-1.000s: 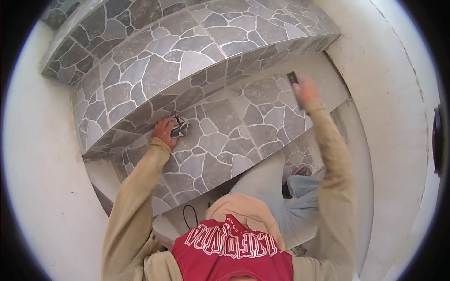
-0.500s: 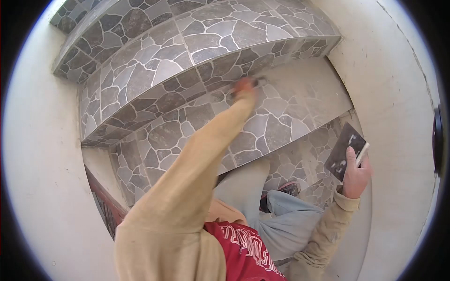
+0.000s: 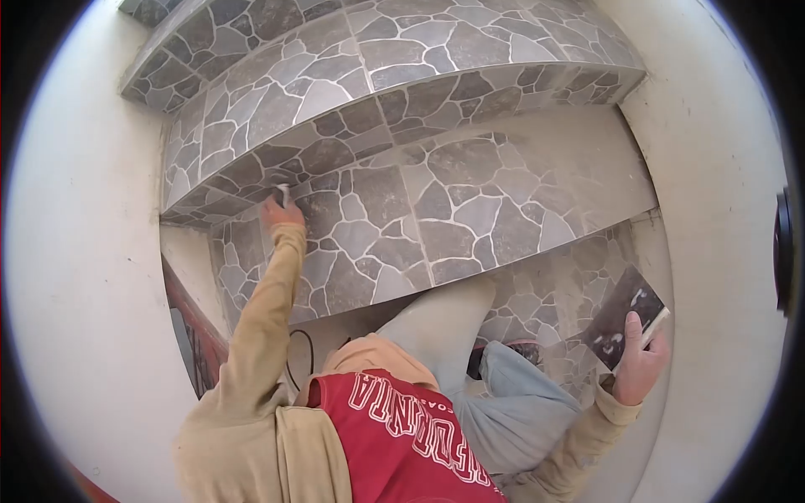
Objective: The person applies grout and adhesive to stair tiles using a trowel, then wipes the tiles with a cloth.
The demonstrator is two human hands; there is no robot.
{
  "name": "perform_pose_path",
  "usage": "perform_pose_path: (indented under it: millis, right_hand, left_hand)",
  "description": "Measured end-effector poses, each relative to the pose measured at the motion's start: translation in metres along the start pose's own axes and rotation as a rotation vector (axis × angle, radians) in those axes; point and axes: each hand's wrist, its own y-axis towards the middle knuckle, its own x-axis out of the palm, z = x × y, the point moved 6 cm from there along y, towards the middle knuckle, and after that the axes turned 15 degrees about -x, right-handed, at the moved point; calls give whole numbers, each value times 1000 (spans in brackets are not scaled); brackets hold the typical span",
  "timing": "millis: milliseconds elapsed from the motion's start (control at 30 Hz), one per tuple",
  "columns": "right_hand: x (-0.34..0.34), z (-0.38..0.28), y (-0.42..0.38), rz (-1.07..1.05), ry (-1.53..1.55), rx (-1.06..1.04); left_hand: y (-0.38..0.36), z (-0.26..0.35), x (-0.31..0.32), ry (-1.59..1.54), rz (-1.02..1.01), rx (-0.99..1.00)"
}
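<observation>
My left hand [image 3: 283, 216] is closed round a small pale and dark tool [image 3: 283, 194], whose exact kind I cannot make out. It is at the left part of the stone-patterned tread [image 3: 369, 243], close to where the tread meets the riser [image 3: 323, 158]. On the right, my right hand [image 3: 642, 367] grips a dark rectangular float [image 3: 619, 312] with whitish smears on its face. The thumb lies over the float, beside a pale strip along its edge. This float is raised above the lower step and apart from it.
Greyish film covers the tread's right end [image 3: 587, 159]. Higher steps [image 3: 470, 38] rise ahead between pale walls [image 3: 721, 251]. A dark red railing [image 3: 191, 314] stands at the left. My bent legs [image 3: 511, 402] are over the lower step [image 3: 579, 268], and a black cable [image 3: 303, 335] curls nearby.
My left hand has swept left along the back of the tread with its tool, from near the middle to the left part. My right hand still holds the float, and the view has shifted slightly.
</observation>
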Motion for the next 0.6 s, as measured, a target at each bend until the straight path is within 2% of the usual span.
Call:
perform_pose_path:
  millis: [33,100,133,167,200,233,267,300,367,433,500,567,600]
  right_hand:
    - [2,-10,0,43,37,-50]
    - [5,-23,3,39,24,-101]
    - [6,-27,5,32,9,-136]
    - [8,-24,5,47,42,-101]
    - [10,-22,8,56,28,-119]
    - [12,-20,11,47,-1,-136]
    - [12,-19,12,35,-31,-151]
    - [12,-14,15,5,-86,-111]
    - [15,-10,20,24,-34,-150]
    - [18,-3,25,47,36,-202]
    - [14,-6,27,37,-62,-196]
    - [10,3,18,-10,-162,-161]
    - [8,6,18,4,-76,-146]
  left_hand:
    - [6,-10,-6,122,17,-234]
    - [-31,23,39,424,-9,-201]
    - [-42,54,95,847,-290,-58]
    - [-68,92,140,894,-415,-9]
    - [-112,154,121,523,-344,-188]
    - [-123,169,195,701,-332,-173]
    - [-163,222,171,549,-408,-154]
    - [-182,247,188,462,-433,-75]
    - [-223,294,179,334,-825,224]
    - [-243,324,132,-238,-973,451]
    - [-218,312,68,-605,-767,534]
    - [-174,270,-8,-636,-721,548]
    - [-146,232,-23,-504,-630,623]
